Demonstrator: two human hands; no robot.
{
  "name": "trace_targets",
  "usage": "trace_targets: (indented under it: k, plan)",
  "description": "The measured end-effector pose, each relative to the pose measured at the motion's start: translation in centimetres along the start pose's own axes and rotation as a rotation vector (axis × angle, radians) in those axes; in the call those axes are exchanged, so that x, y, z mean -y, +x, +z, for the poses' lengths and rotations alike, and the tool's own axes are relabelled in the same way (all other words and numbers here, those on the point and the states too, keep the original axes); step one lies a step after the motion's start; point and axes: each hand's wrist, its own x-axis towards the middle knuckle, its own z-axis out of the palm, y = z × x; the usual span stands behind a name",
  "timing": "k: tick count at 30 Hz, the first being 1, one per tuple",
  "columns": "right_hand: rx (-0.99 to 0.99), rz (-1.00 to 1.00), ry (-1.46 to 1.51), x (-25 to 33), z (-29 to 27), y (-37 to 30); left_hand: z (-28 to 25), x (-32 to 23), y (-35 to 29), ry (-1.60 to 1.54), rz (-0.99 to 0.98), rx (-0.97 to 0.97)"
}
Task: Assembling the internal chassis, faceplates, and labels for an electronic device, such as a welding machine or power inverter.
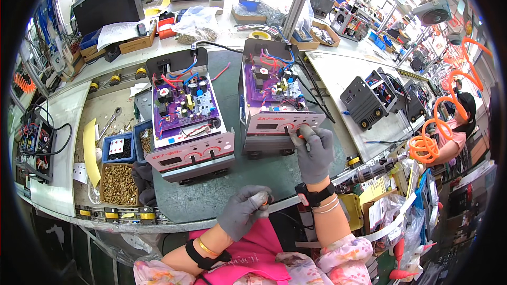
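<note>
Two open-topped welding machines stand on the green mat, the left one (193, 153) and the right one (282, 126), purple circuit boards exposed above their pale front panels. My right hand (315, 153), grey-gloved, pinches a small knob with an orange mark (301, 136) at the right machine's panel; the fingers partly hide it. Another knob (288, 128) sits beside it on that panel. In front of the mat's near edge, my left hand (244, 212), also gloved, is closed around a small dark piece with a touch of orange (270, 199), mostly hidden by the fingertips.
Left of the mat are a box of brass-coloured fittings (120, 183), a blue bin of black screws (119, 149) and a wrench (110, 121). Further machines (368, 100) stand on the right-hand line. An orange coiled hose (424, 148) hangs at right, near another person (454, 137).
</note>
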Motion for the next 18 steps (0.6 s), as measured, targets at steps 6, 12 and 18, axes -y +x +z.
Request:
trace_targets:
  k: [6, 12, 18]
  plan:
    - [0.136, 0.006, -0.02, 2.3, -2.2, 1.6, 0.4, -1.4, -0.3, 0.004, 0.083, 0.059]
    - [0.576, 0.238, 0.804, 6.7, -5.9, 0.1, -0.2, -1.7, -0.7, -0.058, 0.125, 0.254]
    - [0.554, 0.368, 0.818, 7.7, -5.6, -0.8, -0.1, -1.4, -1.1, 0.208, 0.179, 0.216]
